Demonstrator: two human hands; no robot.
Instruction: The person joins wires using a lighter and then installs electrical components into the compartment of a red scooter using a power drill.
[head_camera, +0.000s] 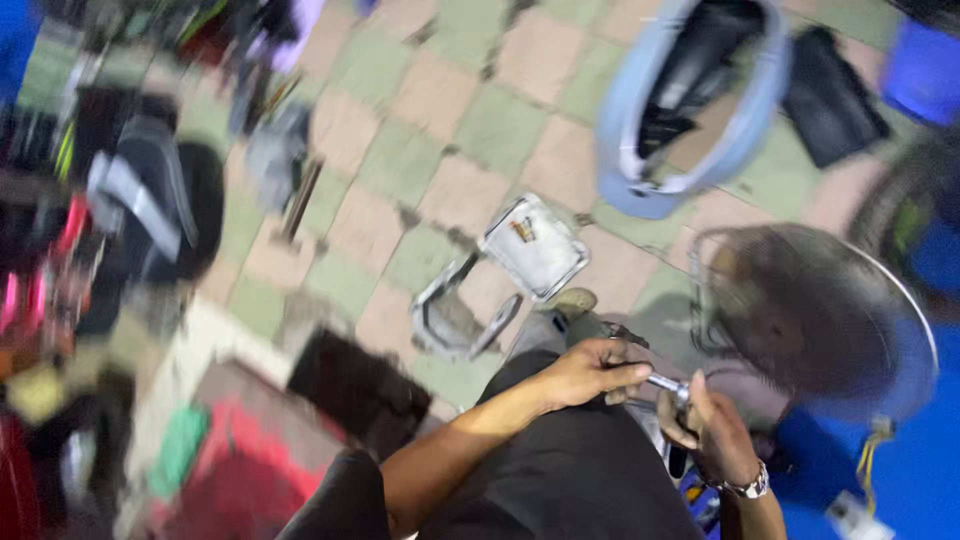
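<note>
The picture is motion-blurred. My left hand (590, 372) reaches across my dark-trousered knee and closes its fingers on one end of a small shiny metal tool (666, 384). My right hand (712, 432), with a watch on its wrist, grips the other end of the same tool from below. Both hands meet just in front of a round wire-guarded fan (815, 325). What the tool's tip touches is hidden behind my fingers.
A square metal tray (535, 248) and a grey metal bracket (452, 322) lie on the green and pink tiled floor (400, 150). A light blue curved body panel (690, 110) lies farther off, with black parts (830, 95) beside it. Dark clutter (140, 200) lines the left.
</note>
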